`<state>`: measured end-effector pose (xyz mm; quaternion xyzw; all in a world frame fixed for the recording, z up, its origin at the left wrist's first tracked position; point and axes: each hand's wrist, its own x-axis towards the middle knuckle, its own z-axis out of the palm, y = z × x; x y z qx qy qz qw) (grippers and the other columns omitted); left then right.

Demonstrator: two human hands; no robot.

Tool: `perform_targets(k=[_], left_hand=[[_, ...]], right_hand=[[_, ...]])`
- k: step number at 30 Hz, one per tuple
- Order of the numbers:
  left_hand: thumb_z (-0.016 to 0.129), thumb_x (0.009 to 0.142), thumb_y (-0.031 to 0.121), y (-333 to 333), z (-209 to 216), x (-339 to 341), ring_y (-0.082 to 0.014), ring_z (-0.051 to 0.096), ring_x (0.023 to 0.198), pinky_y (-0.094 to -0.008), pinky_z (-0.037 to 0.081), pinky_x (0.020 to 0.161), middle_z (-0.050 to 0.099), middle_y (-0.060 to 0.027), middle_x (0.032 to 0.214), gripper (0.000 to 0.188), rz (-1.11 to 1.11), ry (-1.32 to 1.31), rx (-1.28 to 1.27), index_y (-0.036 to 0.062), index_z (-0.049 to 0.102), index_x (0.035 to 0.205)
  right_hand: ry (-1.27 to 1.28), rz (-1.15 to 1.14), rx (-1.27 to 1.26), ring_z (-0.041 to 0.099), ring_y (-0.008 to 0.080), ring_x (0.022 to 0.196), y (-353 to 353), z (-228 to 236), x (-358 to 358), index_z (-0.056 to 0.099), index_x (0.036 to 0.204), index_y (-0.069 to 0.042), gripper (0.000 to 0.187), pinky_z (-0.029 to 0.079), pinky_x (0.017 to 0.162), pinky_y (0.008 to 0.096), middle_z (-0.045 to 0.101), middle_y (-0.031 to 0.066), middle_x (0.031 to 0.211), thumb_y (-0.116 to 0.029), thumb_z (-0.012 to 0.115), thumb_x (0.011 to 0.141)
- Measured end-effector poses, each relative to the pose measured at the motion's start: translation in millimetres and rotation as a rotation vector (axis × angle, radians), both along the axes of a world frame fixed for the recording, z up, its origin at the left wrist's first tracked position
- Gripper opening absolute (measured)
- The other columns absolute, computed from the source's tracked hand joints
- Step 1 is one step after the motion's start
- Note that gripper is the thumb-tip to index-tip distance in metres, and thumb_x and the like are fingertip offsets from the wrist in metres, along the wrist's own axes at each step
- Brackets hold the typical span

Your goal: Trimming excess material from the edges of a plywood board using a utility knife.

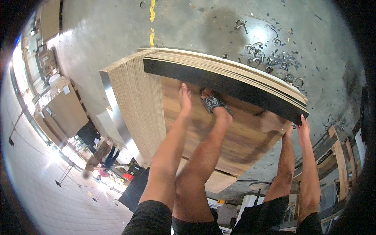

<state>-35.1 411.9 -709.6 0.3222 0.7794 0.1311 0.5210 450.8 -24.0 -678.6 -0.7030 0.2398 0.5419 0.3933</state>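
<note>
A stack of wood-grain boards [235,71] lies in front of me, and a long black-faced board [219,87] runs along its near side. At its right end, my right hand [303,127] grips the black-faced board by the corner. My left hand [185,100] is raised just below the board's left part, fingers stretched upward; whether they touch it I cannot tell. A wider wood-grain board [135,98] stands on the left. Below my hands lies a brown wood-grain panel [239,137], with my sandalled foot [213,102] on it.
Dark curled trimmings [270,58] litter the grey floor at the far right. A yellow line [152,23] marks the floor ahead. Wooden frames [338,160] stand at the right. Large brown boxes or panels [64,111] and another person [102,156] are at the left.
</note>
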Motion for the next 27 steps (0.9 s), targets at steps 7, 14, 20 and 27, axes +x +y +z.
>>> perform_targets(k=[7,14,20,27], left_hand=[[0.058,0.084,0.090,6.8,2.2,76.4,-0.0348,0.020,0.159,-0.0462,0.013,0.130,0.017,-0.0205,0.172,0.137,0.499,-0.388,0.028,-0.0034,0.002,0.167],[0.055,0.091,0.083,87.0,17.0,30.2,-0.0312,0.021,0.159,-0.0459,0.011,0.130,0.021,-0.0127,0.175,0.114,0.638,-0.363,0.116,0.0050,0.021,0.168],[0.061,0.096,0.072,122.0,30.8,36.6,-0.0324,0.031,0.155,-0.0460,0.016,0.129,0.037,-0.0117,0.169,0.096,0.707,-0.536,0.162,0.0055,0.039,0.161],[0.060,0.098,0.070,154.2,29.8,15.7,-0.0305,0.045,0.145,-0.0495,0.033,0.123,0.049,-0.0089,0.160,0.084,0.787,-0.640,0.122,0.0113,0.047,0.157]], right_hand=[[-0.239,0.445,0.047,0.033,0.0283,0.156,54.8,9.2,65.2,0.036,0.164,-0.005,0.087,0.024,0.127,0.0421,0.038,0.0146,0.168,-0.064,0.055,0.104],[-0.318,1.000,0.385,0.035,0.0277,0.156,346.4,14.4,-34.5,0.042,0.161,-0.004,0.076,0.025,0.127,0.0391,0.041,0.0166,0.167,-0.052,0.061,0.105],[-0.267,1.383,0.589,0.038,0.0374,0.154,561.0,-22.4,-213.4,0.043,0.159,-0.002,0.087,0.028,0.127,0.0441,0.043,0.0252,0.164,-0.069,0.044,0.104],[0.179,1.286,0.637,0.049,0.0424,0.144,634.2,-32.8,-330.6,0.048,0.153,0.004,0.080,0.036,0.120,0.0466,0.054,0.0322,0.151,-0.062,0.037,0.109]])
